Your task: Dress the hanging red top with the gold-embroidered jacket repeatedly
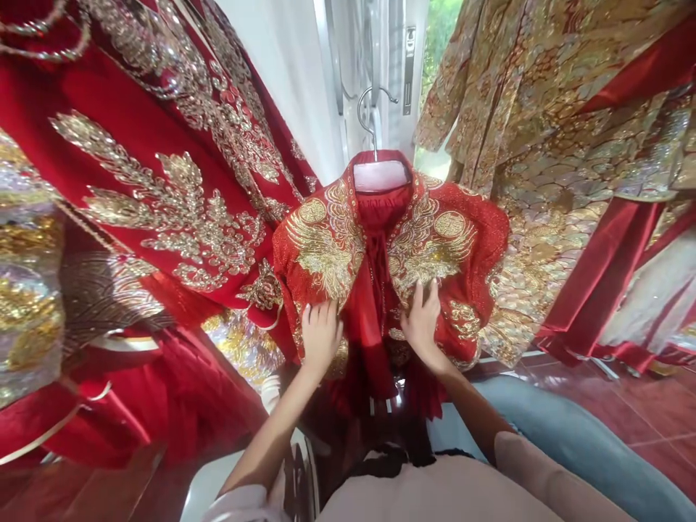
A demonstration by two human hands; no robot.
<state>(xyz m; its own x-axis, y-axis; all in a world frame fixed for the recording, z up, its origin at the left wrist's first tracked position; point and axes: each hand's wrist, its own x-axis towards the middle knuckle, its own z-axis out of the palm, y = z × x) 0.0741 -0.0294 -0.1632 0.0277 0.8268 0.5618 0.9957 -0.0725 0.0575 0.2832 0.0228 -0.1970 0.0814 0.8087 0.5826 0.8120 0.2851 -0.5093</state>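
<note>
A red jacket point(309, 286) with gold bird embroidery hangs in front of me on a metal hanger point(375, 119). Its front is parted, and red ties point(371, 312) hang down the middle. My left hand point(322, 332) lies on the lower left front panel, fingers extended over the gold embroidery. On the opposite panel rests my right hand point(422, 319), its fingers stretched upward and apart, thumb toward the opening edge. Both hands touch the cloth from the front; neither visibly grips it.
A red dress with silver beading point(190, 210) hangs close on the left. Gold sequined garments point(522, 188) with red trim hang on the right. Behind the hanger are a white curtain point(283, 72) and a door lock plate point(409, 69). Below is a reddish tiled floor point(625, 406).
</note>
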